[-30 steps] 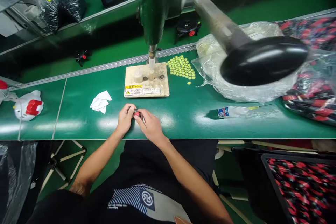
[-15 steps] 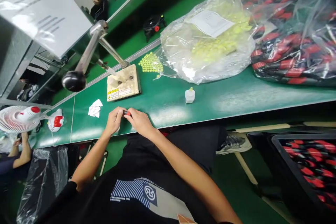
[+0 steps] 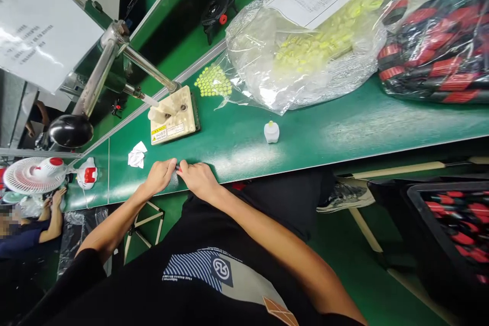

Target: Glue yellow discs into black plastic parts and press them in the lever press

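My left hand (image 3: 160, 175) and my right hand (image 3: 198, 178) meet near the front edge of the green bench (image 3: 237, 155). Between them is a small black and red part (image 3: 178, 167), mostly hidden by the fingers of both hands, which are closed on it. Just beyond stands a hand press with a cream base plate (image 3: 173, 117) and a long lever ending in a black knob (image 3: 71, 130). To the left of the press base lies a crumpled white tissue (image 3: 136, 155). A small white bottle with a yellowish tip (image 3: 271, 132) stands to the right.
Yellow-green round pieces (image 3: 213, 81) lie beside a clear bag of yellow-green parts (image 3: 305, 61). A bag of black and red parts (image 3: 439, 56) sits far right, with a bin (image 3: 416, 204) of similar parts below. A fan (image 3: 36, 175) and a co-worker (image 3: 42, 229) are at left.
The view has shifted and tilted a little. My hands have drawn slightly closer around the black and red part, so less of it shows.
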`<move>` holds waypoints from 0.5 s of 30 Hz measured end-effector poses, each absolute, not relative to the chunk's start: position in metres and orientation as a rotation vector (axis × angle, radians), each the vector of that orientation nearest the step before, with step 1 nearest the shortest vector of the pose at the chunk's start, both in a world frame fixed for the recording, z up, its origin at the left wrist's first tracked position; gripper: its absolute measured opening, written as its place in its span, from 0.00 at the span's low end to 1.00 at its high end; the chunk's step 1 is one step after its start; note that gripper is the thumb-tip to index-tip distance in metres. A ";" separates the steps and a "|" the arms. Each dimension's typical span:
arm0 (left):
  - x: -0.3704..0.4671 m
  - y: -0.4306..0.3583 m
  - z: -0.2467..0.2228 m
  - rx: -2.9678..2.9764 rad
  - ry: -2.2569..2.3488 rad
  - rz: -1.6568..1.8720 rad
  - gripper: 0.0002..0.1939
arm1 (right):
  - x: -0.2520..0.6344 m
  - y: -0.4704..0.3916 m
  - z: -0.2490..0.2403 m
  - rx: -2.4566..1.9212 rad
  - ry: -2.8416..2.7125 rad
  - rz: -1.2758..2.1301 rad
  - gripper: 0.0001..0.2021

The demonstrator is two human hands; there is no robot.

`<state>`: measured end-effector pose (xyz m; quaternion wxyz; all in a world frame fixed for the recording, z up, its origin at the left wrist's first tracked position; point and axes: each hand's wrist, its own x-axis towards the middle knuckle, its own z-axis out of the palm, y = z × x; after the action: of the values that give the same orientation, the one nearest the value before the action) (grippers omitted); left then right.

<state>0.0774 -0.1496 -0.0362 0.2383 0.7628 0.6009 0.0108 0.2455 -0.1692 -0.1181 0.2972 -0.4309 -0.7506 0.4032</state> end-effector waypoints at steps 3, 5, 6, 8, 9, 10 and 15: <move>0.078 -0.153 -0.045 2.078 1.577 -0.008 0.35 | 0.245 -0.172 -0.122 -1.148 -2.042 1.058 0.18; 0.075 -0.151 -0.048 2.078 1.518 -0.016 0.37 | 0.248 -0.172 -0.126 -1.135 -2.061 1.060 0.18; 0.073 -0.149 -0.050 2.086 1.488 -0.012 0.37 | 0.250 -0.171 -0.127 -1.127 -2.068 1.064 0.18; 0.070 -0.140 -0.052 2.128 1.434 0.028 0.37 | 0.255 -0.167 -0.128 -1.127 -2.074 1.070 0.18; 0.070 -0.135 -0.053 2.161 1.404 0.063 0.38 | 0.257 -0.165 -0.127 -1.140 -2.071 1.073 0.17; 0.071 -0.129 -0.054 2.197 1.367 0.105 0.38 | 0.258 -0.163 -0.125 -1.165 -2.065 1.074 0.17; 0.093 -0.107 -0.057 2.280 0.974 0.295 0.33 | 0.263 -0.172 -0.116 -1.432 -1.990 1.051 0.17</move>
<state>0.0926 -0.1068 -0.0567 0.3168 0.8661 0.3702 0.1120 0.2631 -0.1717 -0.1158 0.2349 -0.5218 -0.7252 0.3831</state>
